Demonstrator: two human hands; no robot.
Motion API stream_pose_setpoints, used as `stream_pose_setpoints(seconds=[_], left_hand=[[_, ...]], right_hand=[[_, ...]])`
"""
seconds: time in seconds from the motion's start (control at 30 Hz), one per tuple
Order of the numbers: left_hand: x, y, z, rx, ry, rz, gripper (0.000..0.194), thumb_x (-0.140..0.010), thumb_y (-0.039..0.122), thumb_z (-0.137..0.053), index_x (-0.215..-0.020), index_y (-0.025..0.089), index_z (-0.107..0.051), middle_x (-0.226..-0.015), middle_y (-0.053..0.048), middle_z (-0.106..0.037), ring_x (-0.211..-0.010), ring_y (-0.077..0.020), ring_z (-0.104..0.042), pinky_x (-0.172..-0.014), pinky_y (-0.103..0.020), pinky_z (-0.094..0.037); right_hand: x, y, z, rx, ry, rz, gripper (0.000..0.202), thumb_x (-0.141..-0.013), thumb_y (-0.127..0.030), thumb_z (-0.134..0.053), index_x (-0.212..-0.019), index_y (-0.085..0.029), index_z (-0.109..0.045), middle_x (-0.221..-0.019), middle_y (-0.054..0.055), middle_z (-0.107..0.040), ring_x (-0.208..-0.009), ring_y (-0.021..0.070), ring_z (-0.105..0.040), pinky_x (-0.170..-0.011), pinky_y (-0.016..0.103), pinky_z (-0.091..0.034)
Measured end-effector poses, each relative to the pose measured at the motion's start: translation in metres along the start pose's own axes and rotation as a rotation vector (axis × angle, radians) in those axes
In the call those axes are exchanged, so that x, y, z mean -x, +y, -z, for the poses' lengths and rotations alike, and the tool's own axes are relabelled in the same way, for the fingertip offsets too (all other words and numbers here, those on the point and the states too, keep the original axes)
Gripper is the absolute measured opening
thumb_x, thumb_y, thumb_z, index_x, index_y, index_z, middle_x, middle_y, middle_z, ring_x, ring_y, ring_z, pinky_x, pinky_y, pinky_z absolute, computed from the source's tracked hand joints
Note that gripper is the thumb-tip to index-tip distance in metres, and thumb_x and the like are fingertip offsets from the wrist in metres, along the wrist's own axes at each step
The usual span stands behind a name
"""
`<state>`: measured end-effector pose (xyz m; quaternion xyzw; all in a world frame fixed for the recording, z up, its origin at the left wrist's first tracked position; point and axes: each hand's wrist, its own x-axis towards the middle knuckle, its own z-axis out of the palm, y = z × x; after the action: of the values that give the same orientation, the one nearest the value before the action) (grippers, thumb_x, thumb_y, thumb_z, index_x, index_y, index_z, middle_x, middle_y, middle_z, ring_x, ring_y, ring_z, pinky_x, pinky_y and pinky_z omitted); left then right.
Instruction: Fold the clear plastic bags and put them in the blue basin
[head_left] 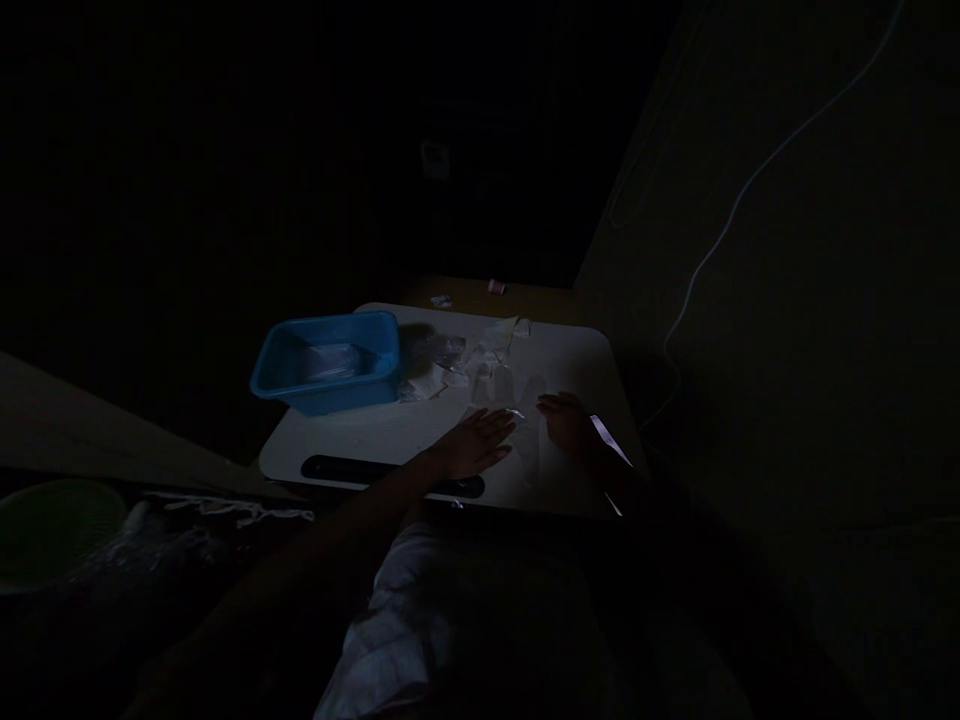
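Observation:
The light is very dim. On a small white table (360,432) lies a thin clear plastic piece (529,455) with rounded, finger-like lobes at its far end; it looks like a disposable plastic glove. My left hand (474,443) rests palm down on its left part, fingers stretched out to the right. At its right edge is my right hand (568,424), in deep shadow, its slightly bent fingers reaching left over the plastic. Both hands look open, with nothing visibly gripped. Crumpled clear and whitish plastic pieces (431,380) are spread just beyond my left hand.
A blue basin (324,400) holding clear plastic packets (332,362) stands on the table's left. Along the near edge runs a dark slot (349,469). A small pinkish cup-like item (496,287) sits behind. A green round container (60,530) is at lower left; a white cable (739,205) hangs right.

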<state>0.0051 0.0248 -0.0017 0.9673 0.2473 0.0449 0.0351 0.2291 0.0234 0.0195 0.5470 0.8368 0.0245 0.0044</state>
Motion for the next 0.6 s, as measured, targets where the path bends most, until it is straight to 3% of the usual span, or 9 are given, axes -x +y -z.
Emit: stream_pose_setpoints(seconds=[0.3, 0.43, 0.6], left_hand=[[0.002, 0.003, 0.003, 0.021, -0.006, 0.008, 0.051, -0.094, 0.04, -0.022, -0.137, 0.013, -0.026, -0.145, -0.011, -0.024, -0.135, -0.019, -0.016, -0.109, -0.038, -0.013], [0.001, 0.004, 0.005, 0.012, -0.032, 0.015, 0.052, -0.094, 0.041, -0.02, -0.137, 0.013, -0.026, -0.145, -0.01, -0.023, -0.135, -0.0185, -0.015, -0.109, -0.037, -0.011], [0.0, 0.002, 0.002, 0.0, -0.022, 0.012, 0.053, -0.094, 0.042, -0.019, -0.137, 0.012, -0.027, -0.145, -0.012, -0.023, -0.135, -0.0193, -0.015, -0.108, -0.038, -0.011]], right_hand=[[-0.024, 0.018, 0.003, 0.007, 0.058, -0.045, 0.038, -0.072, -0.004, -0.043, -0.102, -0.014, -0.063, -0.116, 0.012, -0.06, -0.11, 0.0194, -0.053, -0.1, 0.037, -0.031], [-0.009, 0.003, 0.0, -0.009, 0.088, -0.014, 0.042, -0.071, -0.003, -0.042, -0.108, -0.014, -0.061, -0.122, 0.01, -0.057, -0.114, 0.0197, -0.049, -0.102, 0.037, -0.029], [0.027, -0.023, -0.02, -0.066, 0.174, 0.145, 0.044, -0.073, -0.002, -0.04, -0.108, -0.018, -0.061, -0.118, 0.007, -0.06, -0.111, 0.0192, -0.051, -0.099, 0.041, -0.034]])
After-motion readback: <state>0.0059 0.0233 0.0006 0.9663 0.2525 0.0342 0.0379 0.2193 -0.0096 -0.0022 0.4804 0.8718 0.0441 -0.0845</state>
